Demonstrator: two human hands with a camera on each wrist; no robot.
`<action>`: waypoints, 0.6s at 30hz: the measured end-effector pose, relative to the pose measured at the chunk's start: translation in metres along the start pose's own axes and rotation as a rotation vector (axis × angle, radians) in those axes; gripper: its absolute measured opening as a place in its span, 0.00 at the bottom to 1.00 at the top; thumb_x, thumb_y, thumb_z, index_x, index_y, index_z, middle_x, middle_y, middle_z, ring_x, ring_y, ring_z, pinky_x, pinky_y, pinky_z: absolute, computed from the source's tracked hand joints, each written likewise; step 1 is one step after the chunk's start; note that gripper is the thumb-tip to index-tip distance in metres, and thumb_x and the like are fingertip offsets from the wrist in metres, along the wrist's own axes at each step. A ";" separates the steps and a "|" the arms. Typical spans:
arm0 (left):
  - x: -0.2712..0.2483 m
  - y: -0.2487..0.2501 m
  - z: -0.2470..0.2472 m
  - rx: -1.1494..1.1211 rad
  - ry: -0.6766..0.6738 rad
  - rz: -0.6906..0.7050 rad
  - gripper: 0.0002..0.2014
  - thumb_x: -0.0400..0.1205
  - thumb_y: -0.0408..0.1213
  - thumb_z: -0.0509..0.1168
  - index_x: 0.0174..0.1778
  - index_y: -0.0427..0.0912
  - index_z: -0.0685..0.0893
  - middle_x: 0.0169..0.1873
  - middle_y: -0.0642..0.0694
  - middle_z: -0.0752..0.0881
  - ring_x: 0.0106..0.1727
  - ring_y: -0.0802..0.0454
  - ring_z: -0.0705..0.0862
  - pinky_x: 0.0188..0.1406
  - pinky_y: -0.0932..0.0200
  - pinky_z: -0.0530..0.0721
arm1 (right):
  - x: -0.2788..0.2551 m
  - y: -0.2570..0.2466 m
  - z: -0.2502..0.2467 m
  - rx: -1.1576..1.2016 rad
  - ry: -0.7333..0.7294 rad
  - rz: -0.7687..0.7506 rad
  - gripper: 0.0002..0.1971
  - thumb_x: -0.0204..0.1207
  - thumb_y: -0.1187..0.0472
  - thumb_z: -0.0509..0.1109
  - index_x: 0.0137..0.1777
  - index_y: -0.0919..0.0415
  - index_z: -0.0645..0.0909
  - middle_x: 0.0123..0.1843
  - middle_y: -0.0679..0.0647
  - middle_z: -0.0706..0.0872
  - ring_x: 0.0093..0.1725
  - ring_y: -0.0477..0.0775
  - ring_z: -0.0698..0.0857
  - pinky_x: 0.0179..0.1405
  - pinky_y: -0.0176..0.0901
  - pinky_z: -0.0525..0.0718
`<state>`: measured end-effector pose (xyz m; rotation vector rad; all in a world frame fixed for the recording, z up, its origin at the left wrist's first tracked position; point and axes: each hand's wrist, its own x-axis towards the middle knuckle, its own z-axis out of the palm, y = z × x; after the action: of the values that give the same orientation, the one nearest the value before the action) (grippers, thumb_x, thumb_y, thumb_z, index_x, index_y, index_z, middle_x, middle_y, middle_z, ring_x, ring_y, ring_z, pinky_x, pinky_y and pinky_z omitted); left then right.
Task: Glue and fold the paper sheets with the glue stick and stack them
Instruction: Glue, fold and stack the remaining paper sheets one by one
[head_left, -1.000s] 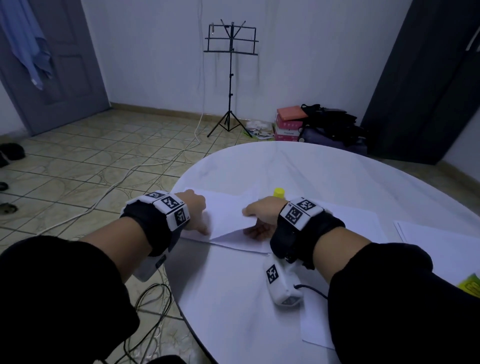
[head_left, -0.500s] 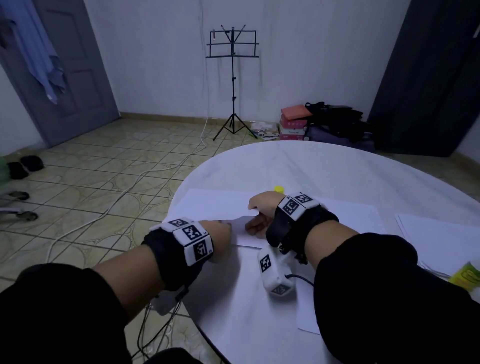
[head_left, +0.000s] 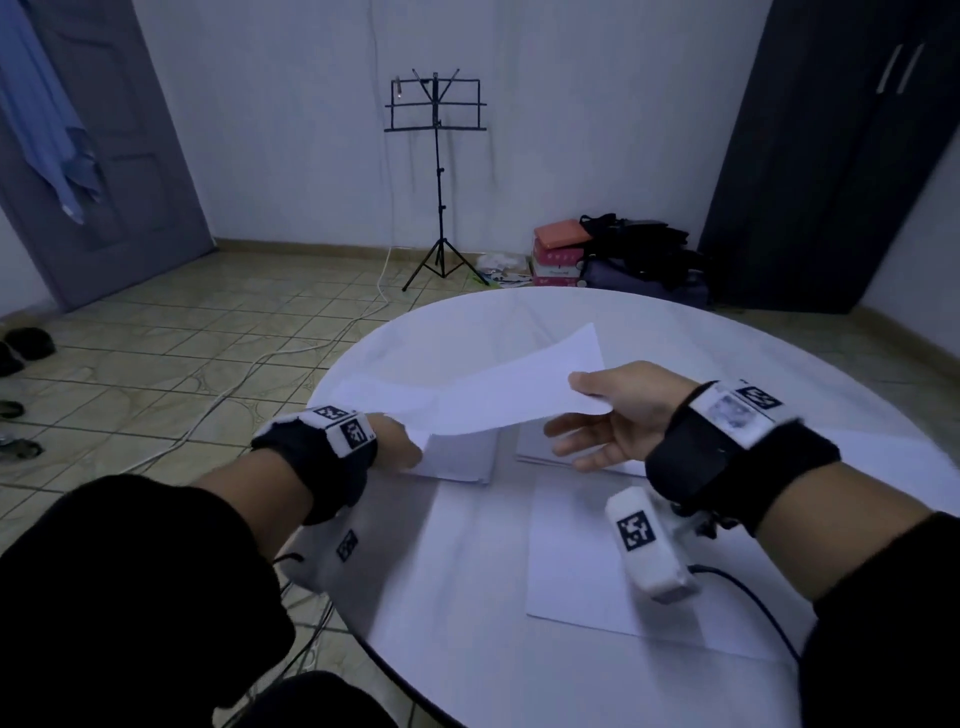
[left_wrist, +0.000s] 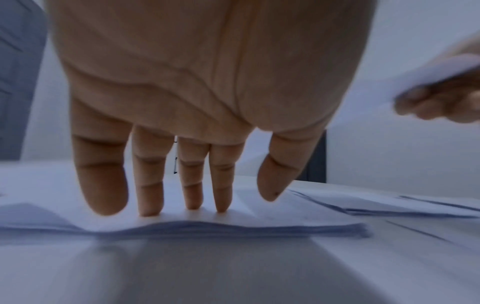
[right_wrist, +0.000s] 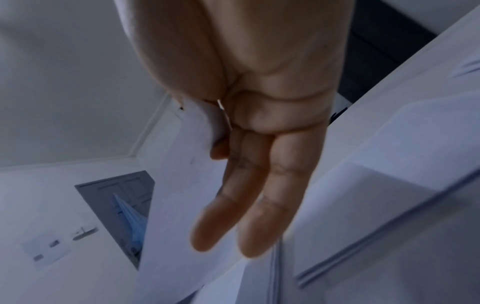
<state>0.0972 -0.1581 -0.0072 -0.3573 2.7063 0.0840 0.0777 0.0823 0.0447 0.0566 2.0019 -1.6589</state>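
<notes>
My right hand (head_left: 587, 410) pinches the corner of a white paper sheet (head_left: 509, 395) between thumb and forefinger and holds it lifted above the round white table (head_left: 467, 649). Its other fingers (right_wrist: 249, 216) stay straight beneath the sheet (right_wrist: 182, 185). My left hand (head_left: 395, 441) is at the table's left edge, with straight fingers (left_wrist: 148, 195) pressing down on a stack of folded sheets (head_left: 457, 457) (left_wrist: 233, 224). The lifted sheet sags over that stack. No glue stick shows in any view.
A second pile of sheets (head_left: 561, 457) lies under my right hand, and a flat sheet (head_left: 571, 571) lies nearer me. Beyond the table stand a music stand (head_left: 439, 182) and boxes and bags (head_left: 613, 254). Cables (head_left: 249, 374) run over the floor on the left.
My right hand has lifted a sheet off the table and raised it to the right. My left hand has moved onto the folded stack. The yellow glue cap is out of sight.
</notes>
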 end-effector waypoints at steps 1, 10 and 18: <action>0.001 0.001 0.000 -0.027 0.011 -0.014 0.21 0.87 0.41 0.55 0.73 0.35 0.76 0.72 0.39 0.77 0.73 0.44 0.74 0.68 0.58 0.71 | -0.006 0.005 -0.007 0.011 0.011 0.000 0.11 0.87 0.55 0.56 0.56 0.63 0.73 0.36 0.62 0.88 0.29 0.58 0.87 0.36 0.51 0.83; -0.009 0.007 -0.009 -0.062 0.202 -0.015 0.21 0.85 0.55 0.55 0.64 0.44 0.80 0.66 0.37 0.77 0.73 0.39 0.73 0.62 0.53 0.75 | -0.057 0.029 -0.050 0.213 0.038 -0.043 0.13 0.86 0.56 0.57 0.64 0.63 0.71 0.37 0.64 0.91 0.26 0.57 0.88 0.24 0.44 0.86; -0.069 0.062 -0.003 -1.490 -0.113 0.316 0.26 0.86 0.25 0.55 0.77 0.49 0.57 0.41 0.32 0.88 0.33 0.42 0.89 0.32 0.55 0.86 | -0.094 0.054 -0.080 0.115 0.117 -0.023 0.13 0.86 0.53 0.58 0.53 0.61 0.78 0.38 0.61 0.91 0.21 0.54 0.84 0.17 0.35 0.79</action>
<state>0.1406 -0.0826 0.0240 -0.2646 2.0271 2.0973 0.1480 0.1974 0.0439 0.1761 1.9969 -1.8223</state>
